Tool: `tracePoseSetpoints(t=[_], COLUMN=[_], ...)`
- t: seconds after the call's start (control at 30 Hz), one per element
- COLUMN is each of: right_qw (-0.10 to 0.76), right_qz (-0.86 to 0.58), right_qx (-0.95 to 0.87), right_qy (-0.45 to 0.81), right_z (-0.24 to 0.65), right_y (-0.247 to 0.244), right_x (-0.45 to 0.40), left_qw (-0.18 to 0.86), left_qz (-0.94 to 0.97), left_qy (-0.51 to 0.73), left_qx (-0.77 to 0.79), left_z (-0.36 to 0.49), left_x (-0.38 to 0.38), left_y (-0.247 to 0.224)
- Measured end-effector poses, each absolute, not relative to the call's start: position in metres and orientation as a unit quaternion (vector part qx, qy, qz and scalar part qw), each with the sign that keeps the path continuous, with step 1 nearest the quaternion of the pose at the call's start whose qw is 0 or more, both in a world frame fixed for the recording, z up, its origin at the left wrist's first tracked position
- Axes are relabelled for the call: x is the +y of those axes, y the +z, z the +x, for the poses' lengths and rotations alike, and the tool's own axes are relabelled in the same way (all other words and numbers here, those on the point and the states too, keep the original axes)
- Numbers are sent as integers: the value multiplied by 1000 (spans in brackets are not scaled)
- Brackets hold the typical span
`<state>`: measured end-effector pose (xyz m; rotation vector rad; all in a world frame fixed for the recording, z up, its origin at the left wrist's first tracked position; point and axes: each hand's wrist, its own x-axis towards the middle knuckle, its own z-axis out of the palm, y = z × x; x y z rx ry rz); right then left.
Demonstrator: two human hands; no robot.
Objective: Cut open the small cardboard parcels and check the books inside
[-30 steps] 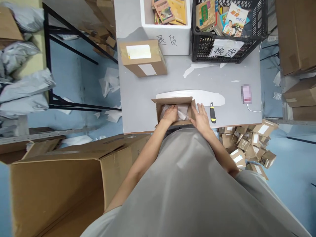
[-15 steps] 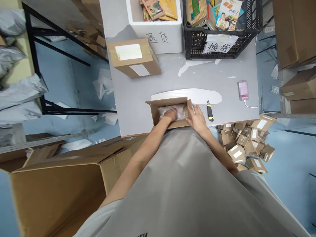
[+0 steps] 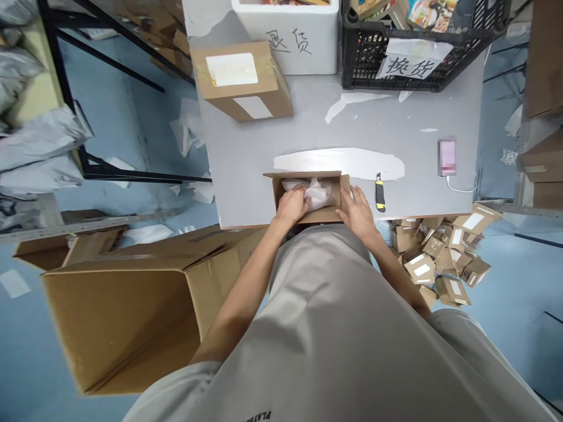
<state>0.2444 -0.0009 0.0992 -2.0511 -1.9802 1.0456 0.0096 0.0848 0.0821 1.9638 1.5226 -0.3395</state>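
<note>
A small open cardboard box (image 3: 320, 217) stands at the near edge of the grey table. Inside it lies crumpled, translucent plastic wrapping (image 3: 323, 196), bunched up in the middle; whatever it may cover is hidden. My left hand (image 3: 292, 205) reaches in over the box's left side, its fingers curled closed on the wrapping. Against the box's right end rests my right hand (image 3: 358, 212), fingers stretched out and apart. A yellow-and-black utility knife (image 3: 380, 194) lies on the table just right of that hand.
Farther back stand a taped carton (image 3: 244, 79), a white foam box (image 3: 290, 50) and a black crate (image 3: 409, 64) with books. A pink phone-like object (image 3: 447, 157) with a cable lies right. Below are a large open carton (image 3: 123, 328) and a heap of small boxes (image 3: 440, 252).
My left hand has shifted left and pulled the plastic wrapping up into a bunch. My right hand stays on the box's right end. The view has shifted slightly.
</note>
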Motion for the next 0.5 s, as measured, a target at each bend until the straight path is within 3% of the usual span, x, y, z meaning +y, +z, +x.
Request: tracePoseSetpoints(t=[0.27, 0.5], right_qw=[113, 136], right_qz=[-671, -682], right_qx=[-655, -650], right_qy=[329, 307], right_z=[231, 192], right_y=[117, 151], right_x=[1, 7], left_qw=[347, 406], left_qz=[756, 732], left_qy=[56, 169], left_qx=[552, 520], left_z=[-23, -42], left_x=[60, 53], left_y=[154, 190])
